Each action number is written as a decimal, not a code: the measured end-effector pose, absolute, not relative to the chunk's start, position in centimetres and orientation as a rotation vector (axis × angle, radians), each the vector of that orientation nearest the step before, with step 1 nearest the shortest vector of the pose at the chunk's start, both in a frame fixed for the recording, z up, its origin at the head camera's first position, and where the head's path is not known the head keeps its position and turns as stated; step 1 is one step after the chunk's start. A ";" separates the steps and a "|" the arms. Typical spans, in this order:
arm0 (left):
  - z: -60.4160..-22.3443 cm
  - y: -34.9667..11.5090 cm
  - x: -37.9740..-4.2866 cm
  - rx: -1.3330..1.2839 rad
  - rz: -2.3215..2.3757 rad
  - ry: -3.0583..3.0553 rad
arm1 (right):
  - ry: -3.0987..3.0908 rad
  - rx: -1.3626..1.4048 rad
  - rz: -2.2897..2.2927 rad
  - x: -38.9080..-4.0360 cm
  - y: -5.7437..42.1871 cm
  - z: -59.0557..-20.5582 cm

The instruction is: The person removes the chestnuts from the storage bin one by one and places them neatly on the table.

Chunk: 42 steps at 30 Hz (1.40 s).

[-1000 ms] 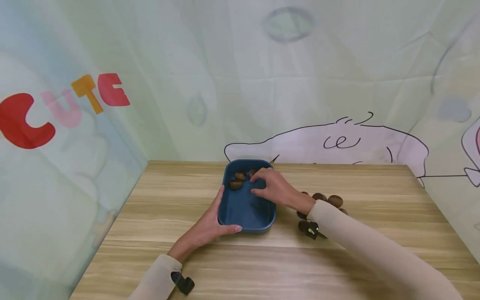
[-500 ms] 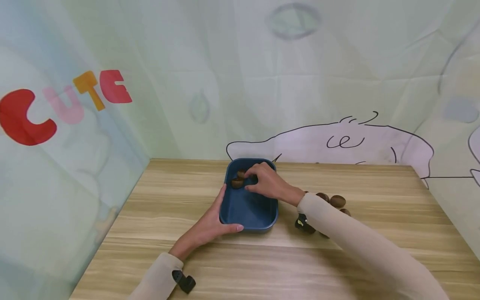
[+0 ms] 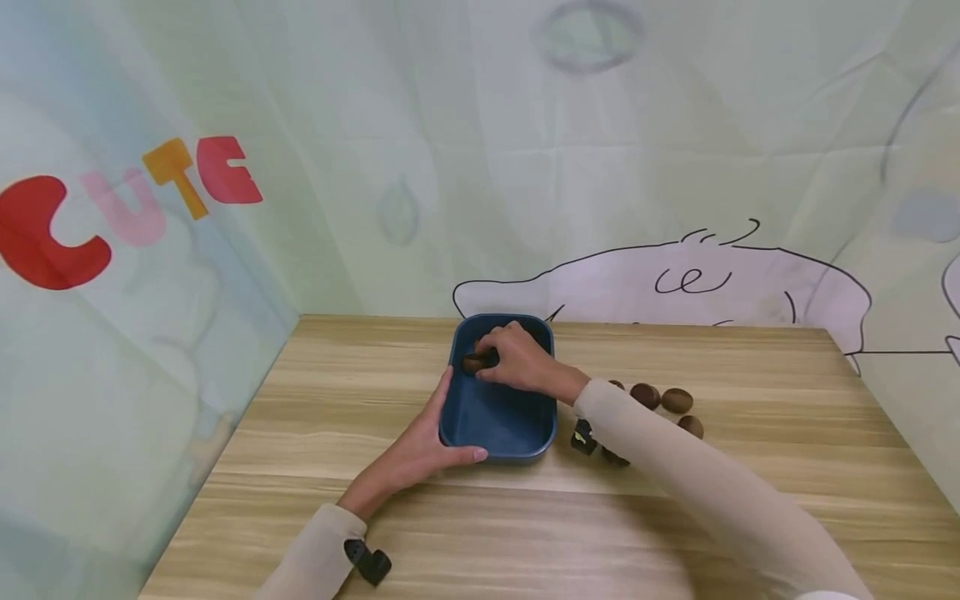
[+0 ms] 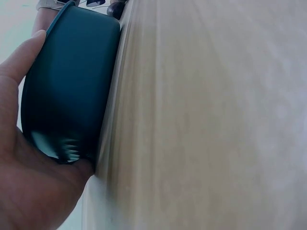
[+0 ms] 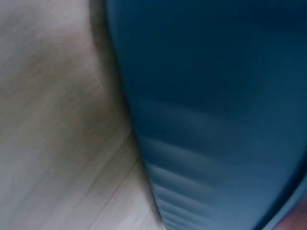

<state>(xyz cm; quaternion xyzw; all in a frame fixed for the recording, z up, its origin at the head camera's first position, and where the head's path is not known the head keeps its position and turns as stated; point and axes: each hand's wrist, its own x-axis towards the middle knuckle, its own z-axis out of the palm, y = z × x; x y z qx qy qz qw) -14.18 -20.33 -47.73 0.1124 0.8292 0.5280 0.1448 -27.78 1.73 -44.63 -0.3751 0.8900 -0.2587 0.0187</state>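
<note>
A dark blue rectangular container lies on the wooden table. My left hand braces its near left corner, straight fingers along the long side and thumb across the near end. In the left wrist view, the same hand touches the container's outer wall. Inside the container, my right hand has its thumb and fingers curled at a brown chestnut near the left wall. The hand partly covers the chestnuts there. Container wall fills much of the right wrist view, without showing the fingertips.
Several loose chestnuts lie on the table right of the container, some hidden under my right forearm. A printed curtain hangs behind and to the left of the table.
Inside the container, my right hand has moved left, from the far right part to the chestnuts by the left wall, covering more of them. My left hand keeps its place.
</note>
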 end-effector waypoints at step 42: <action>-47.7 -20.1 -14.3 0.298 1.499 2.413 | 2.843 -1.158 -0.698 -25.9 0.6 -46.1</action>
